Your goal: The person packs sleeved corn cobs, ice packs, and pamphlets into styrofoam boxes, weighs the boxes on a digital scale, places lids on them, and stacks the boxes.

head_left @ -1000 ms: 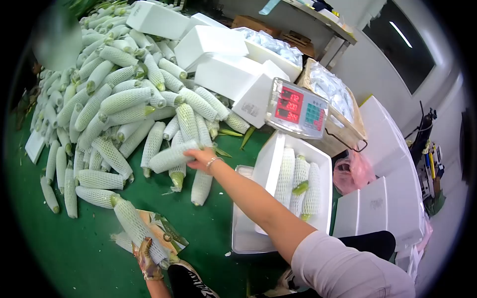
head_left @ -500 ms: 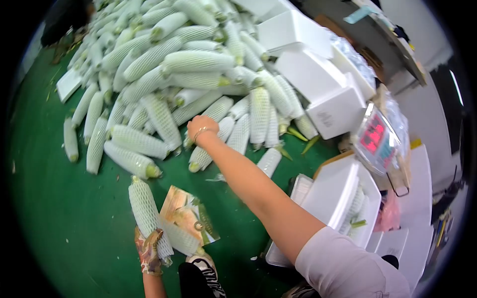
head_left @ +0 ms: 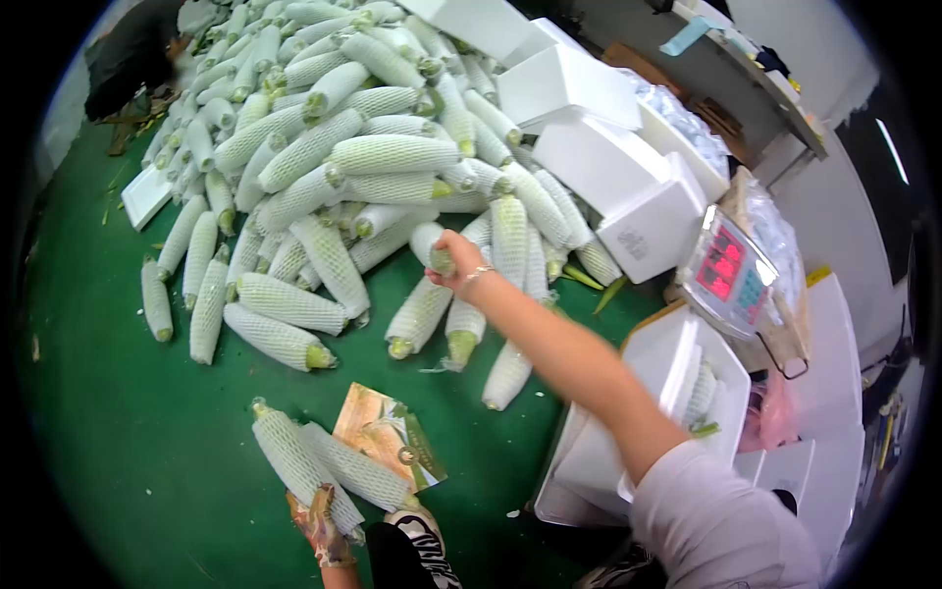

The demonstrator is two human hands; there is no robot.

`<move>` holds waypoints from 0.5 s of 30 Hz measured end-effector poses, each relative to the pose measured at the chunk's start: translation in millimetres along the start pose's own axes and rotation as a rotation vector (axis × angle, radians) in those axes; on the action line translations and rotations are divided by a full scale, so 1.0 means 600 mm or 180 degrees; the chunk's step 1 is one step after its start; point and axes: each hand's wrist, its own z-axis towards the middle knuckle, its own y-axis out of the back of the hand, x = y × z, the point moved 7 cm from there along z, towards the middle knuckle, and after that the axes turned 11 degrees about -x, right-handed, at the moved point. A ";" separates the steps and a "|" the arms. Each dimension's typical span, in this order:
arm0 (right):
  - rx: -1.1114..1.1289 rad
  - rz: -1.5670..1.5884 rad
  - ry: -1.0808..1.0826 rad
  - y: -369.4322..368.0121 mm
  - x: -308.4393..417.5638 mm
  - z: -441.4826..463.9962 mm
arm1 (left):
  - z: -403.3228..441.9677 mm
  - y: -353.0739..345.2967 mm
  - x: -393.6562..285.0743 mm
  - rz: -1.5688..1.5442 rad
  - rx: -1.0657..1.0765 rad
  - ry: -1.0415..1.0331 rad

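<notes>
My left hand (head_left: 322,525), in a patterned glove, is closed round the lower end of a net-wrapped corn cob (head_left: 299,461) near the bottom of the view. Beside it a second wrapped cob (head_left: 358,469) lies across a printed card (head_left: 378,427) on the green floor. My right hand (head_left: 453,263), bare with a bracelet at the wrist, grips the end of another wrapped cob (head_left: 428,243) at the front edge of a large pile of wrapped cobs (head_left: 392,154). Several wrapped cobs lie just below that hand.
White foam boxes (head_left: 599,167) stand right of the pile. A scale (head_left: 728,272) with red digits is further right, above an open foam box (head_left: 677,373) holding wrapped cobs. A dark-clothed person (head_left: 132,59) is at the upper left. My shoe (head_left: 422,535) is at the bottom.
My right hand has come up off the pile's front with a cob in it, after reaching left. My left hand still holds its cob. The camera view has turned toward the pile.
</notes>
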 end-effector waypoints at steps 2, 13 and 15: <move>0.0666 -0.0436 0.0275 0.056 0.072 -0.065 | -0.001 -0.020 -0.035 -0.0151 0.0205 -0.0044; 0.1913 -0.4277 0.2566 -0.038 -0.011 -0.030 | 0.106 -0.390 0.040 -0.1189 0.0800 0.0336; 0.0825 -0.3603 0.2103 -0.140 -0.004 0.048 | 0.115 -0.414 0.061 -0.0690 0.0613 -0.0006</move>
